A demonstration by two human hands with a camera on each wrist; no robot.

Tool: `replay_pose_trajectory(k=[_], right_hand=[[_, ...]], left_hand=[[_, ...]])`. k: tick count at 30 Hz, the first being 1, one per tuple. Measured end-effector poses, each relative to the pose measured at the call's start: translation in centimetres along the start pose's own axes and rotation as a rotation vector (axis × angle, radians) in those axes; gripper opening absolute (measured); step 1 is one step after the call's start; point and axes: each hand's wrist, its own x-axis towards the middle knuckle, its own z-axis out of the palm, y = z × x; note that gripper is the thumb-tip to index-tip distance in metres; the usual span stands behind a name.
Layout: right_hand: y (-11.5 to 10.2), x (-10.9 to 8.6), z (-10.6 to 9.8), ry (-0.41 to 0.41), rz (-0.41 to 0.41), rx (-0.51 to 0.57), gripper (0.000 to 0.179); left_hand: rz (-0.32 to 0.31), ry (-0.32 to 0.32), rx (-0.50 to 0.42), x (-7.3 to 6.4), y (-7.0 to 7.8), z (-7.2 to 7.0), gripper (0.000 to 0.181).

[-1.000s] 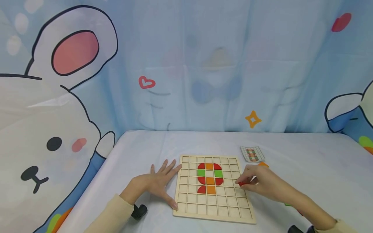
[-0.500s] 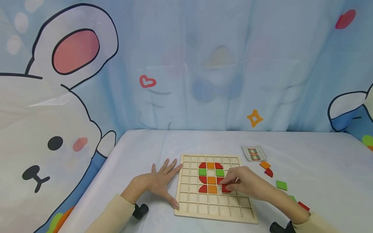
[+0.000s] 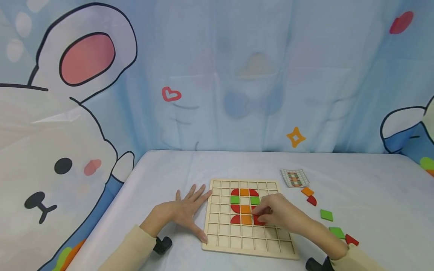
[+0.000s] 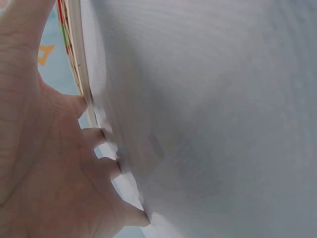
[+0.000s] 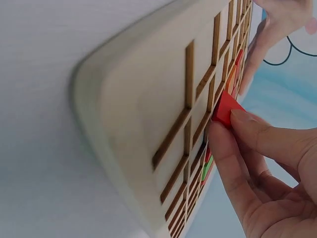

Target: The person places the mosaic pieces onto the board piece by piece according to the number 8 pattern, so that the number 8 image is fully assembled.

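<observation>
A wooden grid board [image 3: 237, 241] lies on the white table, with red, orange and green tiles set in its middle squares. My right hand [image 3: 281, 212] pinches a red quarter-round tile [image 5: 227, 109] between thumb and fingers. That tile sits at the square right of the lower orange tile [image 3: 246, 219], and in the right wrist view it still stands tilted. My left hand [image 3: 184, 212] is spread with straight fingers, its thumb and a fingertip touching the board's left edge. In the left wrist view, the fingers [image 4: 94, 136] rest along that edge and the cloth.
A small pattern card [image 3: 294, 178] lies behind the board to the right. Loose tiles trail down the right side: an orange tile [image 3: 307, 191], a red one [image 3: 312, 200], two green ones [image 3: 326, 215] and another red one [image 3: 351, 239]. A printed curtain [image 3: 217, 75] hangs behind the table.
My right hand has carried the red tile leftward from the board's right side to the square beside the lower orange tile. My left hand has stayed at the board's left edge.
</observation>
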Motion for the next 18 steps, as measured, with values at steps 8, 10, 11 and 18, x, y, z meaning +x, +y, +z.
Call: replay_pose_trajectory(k=[8, 10, 11, 18], right_hand=[[-0.8, 0.4, 0.5, 0.034, 0.056, -0.019, 0.014], [-1.0, 0.5, 0.6, 0.039, 0.064, -0.027, 0.013], [-1.0, 0.5, 0.6, 0.040, 0.073, -0.028, 0.013], [-1.5, 0.8, 1.1, 0.053, 0.119, -0.075, 0.014]], left_hand=[[-0.002, 0.000, 0.006, -0.1, 0.1, 0.0, 0.132], [-0.002, 0.002, 0.009, -0.1, 0.1, 0.0, 0.132], [-0.002, 0.001, 0.010, 0.0, 0.1, 0.0, 0.132], [-0.009, 0.002, 0.014, 0.0, 0.0, 0.0, 0.132]])
